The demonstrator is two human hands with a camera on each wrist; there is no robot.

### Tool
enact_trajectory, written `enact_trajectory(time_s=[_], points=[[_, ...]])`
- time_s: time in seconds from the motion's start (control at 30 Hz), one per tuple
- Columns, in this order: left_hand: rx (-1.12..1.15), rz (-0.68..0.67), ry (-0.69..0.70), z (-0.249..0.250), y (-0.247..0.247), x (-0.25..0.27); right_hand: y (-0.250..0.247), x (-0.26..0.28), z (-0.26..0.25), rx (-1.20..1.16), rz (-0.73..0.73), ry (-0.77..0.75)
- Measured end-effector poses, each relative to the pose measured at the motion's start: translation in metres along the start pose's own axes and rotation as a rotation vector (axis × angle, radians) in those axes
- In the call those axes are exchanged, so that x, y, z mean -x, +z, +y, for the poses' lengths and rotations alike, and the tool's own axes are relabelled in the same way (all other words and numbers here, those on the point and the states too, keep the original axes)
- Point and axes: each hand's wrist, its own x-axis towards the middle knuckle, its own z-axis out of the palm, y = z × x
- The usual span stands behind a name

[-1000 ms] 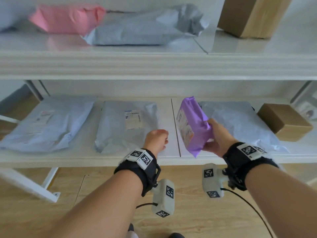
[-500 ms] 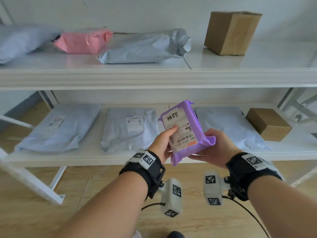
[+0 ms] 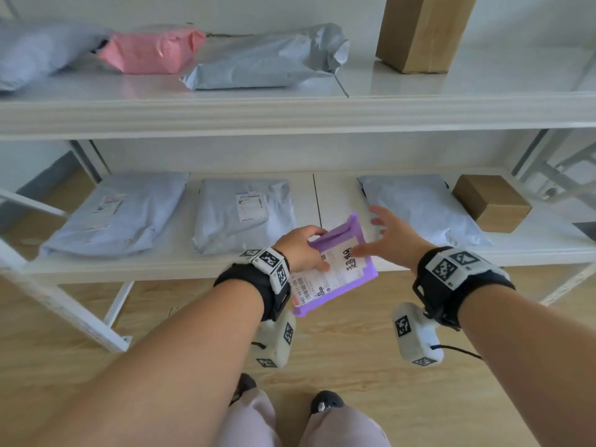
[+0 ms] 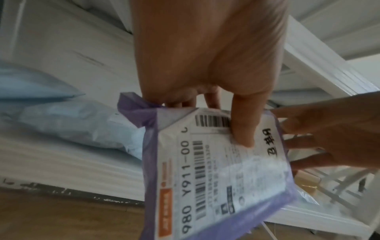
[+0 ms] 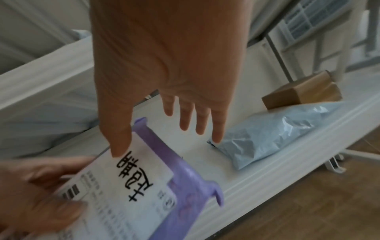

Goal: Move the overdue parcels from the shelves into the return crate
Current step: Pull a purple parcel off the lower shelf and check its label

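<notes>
The left hand (image 3: 301,250) gripped the purple parcel (image 3: 338,269) label-up, probably for reading, before the lower shelf (image 3: 180,269); the right hand (image 3: 395,235) was spread wide beside it.

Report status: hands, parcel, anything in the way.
Left hand grips purple parcel, label up. Right hand open beside it. Return crate not in view.

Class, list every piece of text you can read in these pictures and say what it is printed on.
"980 Y911-00": large code on the white shipping label of the purple parcel.
Handwritten black Chinese characters on that label: not surely legible.
Its small print: blurred.
Label on the middle grey mailer: too small.
</notes>
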Motion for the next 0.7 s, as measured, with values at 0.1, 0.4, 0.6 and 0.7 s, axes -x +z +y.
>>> enact_trajectory(time_s=[0.1,0.4,0.6,0.7], points=[[-0.103,-0.065,0.024,0.008,0.004,0.013,0.005,0.016,-0.005,0.103,-0.172,0.032],[-0.150,0.074,0.158,0.013,0.000,0.056,0.009,0.079,0.010,-0.333,-0.280,0.233],[0.363,0.578,0.116,-0.004,0.000,0.081,0.043,0.120,0.024,-0.705,-0.224,0.288],[0.709,0.476,-0.109,-0.021,0.007,0.097,0.056,0.141,0.019,-0.919,-0.166,0.274]])
